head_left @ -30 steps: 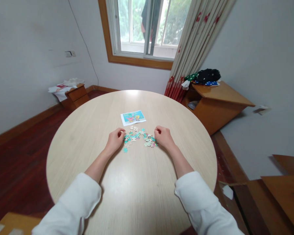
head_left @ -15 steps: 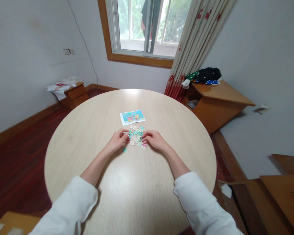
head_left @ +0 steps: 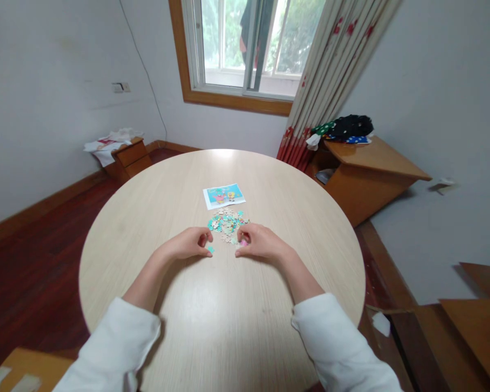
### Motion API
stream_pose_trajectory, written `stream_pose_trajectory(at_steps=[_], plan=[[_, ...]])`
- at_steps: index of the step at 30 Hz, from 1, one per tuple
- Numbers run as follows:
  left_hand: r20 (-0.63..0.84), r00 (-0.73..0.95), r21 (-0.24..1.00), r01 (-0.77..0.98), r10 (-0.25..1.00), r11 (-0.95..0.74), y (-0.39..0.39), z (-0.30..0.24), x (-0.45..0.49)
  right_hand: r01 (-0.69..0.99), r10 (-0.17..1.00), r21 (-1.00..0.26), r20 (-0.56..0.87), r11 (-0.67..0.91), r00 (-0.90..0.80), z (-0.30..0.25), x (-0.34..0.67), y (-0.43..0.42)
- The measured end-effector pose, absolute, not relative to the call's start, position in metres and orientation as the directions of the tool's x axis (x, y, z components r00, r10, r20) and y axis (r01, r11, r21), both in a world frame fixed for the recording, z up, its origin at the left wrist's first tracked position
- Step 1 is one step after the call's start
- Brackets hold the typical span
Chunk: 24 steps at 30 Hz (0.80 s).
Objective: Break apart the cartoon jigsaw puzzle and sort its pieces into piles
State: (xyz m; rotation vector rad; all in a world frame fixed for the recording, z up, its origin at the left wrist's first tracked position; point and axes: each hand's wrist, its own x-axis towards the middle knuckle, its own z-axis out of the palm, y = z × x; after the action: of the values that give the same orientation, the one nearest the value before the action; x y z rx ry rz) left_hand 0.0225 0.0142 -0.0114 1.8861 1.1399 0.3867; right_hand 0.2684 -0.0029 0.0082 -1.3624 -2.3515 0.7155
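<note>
We judge the gathering well along: most puzzle pieces [head_left: 226, 223] lie in one loose heap on the round table [head_left: 228, 310], just nearer us than the picture sheet [head_left: 224, 196], strays left, no joined section discernible. Left hand [head_left: 191, 243] and right hand [head_left: 261, 242] flank the near edge, each curved, thumb and fingertips apart. We note teal, yellow and pale pieces, overlapping.
</note>
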Motion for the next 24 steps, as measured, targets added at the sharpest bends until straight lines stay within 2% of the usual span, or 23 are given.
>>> stream_pose_trajectory(at_steps=[5, 10, 17, 24], plan=[[-0.153, 0.523, 0.765, 0.600, 0.839, -0.234, 0.016, -0.016, 0.023, 0.741, 0.888, -0.551, 0.003, 0.385, -0.459, 0.002, 0.270, 0.003], [-0.018, 0.456, 0.729, 0.615, 0.890, -0.301, 0.016, -0.021, 0.029, 0.721, 0.910, -0.586, 0.073, 0.370, -0.408, -0.009, 0.270, 0.009], [0.129, 0.361, 0.651, 0.672, 0.923, -0.354, 0.018, -0.027, 0.037, 0.774, 0.934, -0.522, 0.200, 0.358, -0.296, -0.018, 0.268, 0.016], [0.231, 0.231, 0.670, 0.666, 0.945, -0.327, 0.023, -0.031, 0.031, 0.780, 0.905, -0.459, 0.220, 0.425, -0.363, -0.019, 0.267, 0.014]])
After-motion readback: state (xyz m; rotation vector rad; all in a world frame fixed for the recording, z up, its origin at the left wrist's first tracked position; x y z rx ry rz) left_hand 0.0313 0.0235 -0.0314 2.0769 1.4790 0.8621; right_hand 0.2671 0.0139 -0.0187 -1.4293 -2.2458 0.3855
